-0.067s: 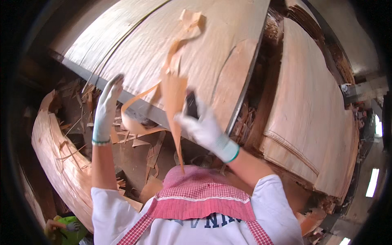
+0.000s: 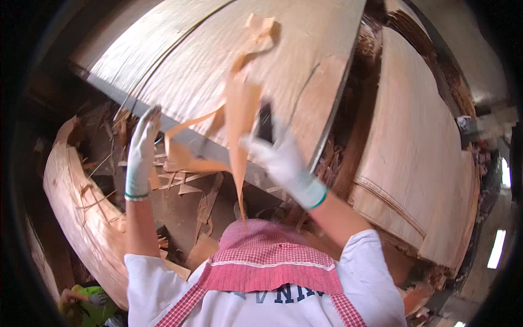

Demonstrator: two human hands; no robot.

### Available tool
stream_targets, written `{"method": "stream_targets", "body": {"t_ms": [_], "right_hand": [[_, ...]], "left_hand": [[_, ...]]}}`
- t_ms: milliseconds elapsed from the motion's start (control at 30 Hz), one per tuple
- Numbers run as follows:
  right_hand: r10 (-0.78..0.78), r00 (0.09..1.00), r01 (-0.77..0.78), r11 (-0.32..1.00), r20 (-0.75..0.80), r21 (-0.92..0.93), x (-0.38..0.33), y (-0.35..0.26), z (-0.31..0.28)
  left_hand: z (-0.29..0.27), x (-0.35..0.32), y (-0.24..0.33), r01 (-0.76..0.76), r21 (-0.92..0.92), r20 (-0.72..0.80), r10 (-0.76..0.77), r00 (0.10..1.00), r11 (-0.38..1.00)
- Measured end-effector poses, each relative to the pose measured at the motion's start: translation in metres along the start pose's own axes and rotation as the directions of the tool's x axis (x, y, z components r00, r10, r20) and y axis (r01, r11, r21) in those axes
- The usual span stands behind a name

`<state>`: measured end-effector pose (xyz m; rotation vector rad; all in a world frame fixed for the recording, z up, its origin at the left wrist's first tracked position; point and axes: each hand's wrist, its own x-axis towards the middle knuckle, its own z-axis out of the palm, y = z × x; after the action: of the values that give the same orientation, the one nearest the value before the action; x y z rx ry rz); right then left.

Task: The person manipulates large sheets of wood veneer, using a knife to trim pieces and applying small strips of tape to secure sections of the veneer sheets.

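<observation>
A thin wood veneer strip (image 2: pixel 242 109) stretches between my hands, tapering to a point near the apron (image 2: pixel 272 256). Its curled far end lies over a large veneer stack (image 2: pixel 190 71), and a loose piece (image 2: pixel 185 152) loops off to its left. My left hand (image 2: pixel 143 150), in a white glove with dark fingertips, is raised by the stack's near edge, fingers stretched out and holding nothing. Beside the strip, my gloved right hand (image 2: pixel 286 163) is blurred, with a dark blocky thing (image 2: pixel 265 122) at its fingers. Whether that hand also touches the strip is unclear.
On the right stands another tall veneer stack (image 2: pixel 408 141), across a gap with scraps. A curved veneer pile (image 2: pixel 81 201) lies at left. Scrap strips (image 2: pixel 207 201) litter the floor. At lower left is a person in a bright green top (image 2: pixel 98 308).
My right hand shifts slightly right and up, while my left hand drops a little. The strip's middle swings right, and the whole view has shifted slightly.
</observation>
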<state>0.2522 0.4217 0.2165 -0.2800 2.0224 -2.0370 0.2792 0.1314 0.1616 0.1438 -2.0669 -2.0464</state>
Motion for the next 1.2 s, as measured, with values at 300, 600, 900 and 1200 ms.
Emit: {"method": "stream_targets", "body": {"t_ms": [300, 600, 900, 1200], "right_hand": [[-0.753, 0.600, 0.708, 0.657, -0.271, -0.258, 0.214, -0.126, -0.057], [-0.621, 0.762, 0.647, 0.725, 0.182, -0.235, 0.337, -0.108, -0.117], [-0.095, 0.991, 0.134, 0.809, 0.097, -0.573, 0.307, 0.030, -0.141], [0.238, 0.957, -0.140, 0.878, 0.163, -0.458, 0.093, 0.062, -0.002]], "left_hand": [[-0.003, -0.136, -0.069, 0.233, 0.068, -0.258, -0.208, 0.943, 0.970], [0.034, -0.253, -0.101, 0.459, 0.113, -0.457, -0.364, 0.812, 0.881], [0.031, -0.274, -0.181, 0.585, 0.193, -0.427, -0.469, 0.773, 0.788], [-0.091, -0.032, -0.266, 0.592, 0.624, -0.479, -0.348, 0.806, 0.511]]}}
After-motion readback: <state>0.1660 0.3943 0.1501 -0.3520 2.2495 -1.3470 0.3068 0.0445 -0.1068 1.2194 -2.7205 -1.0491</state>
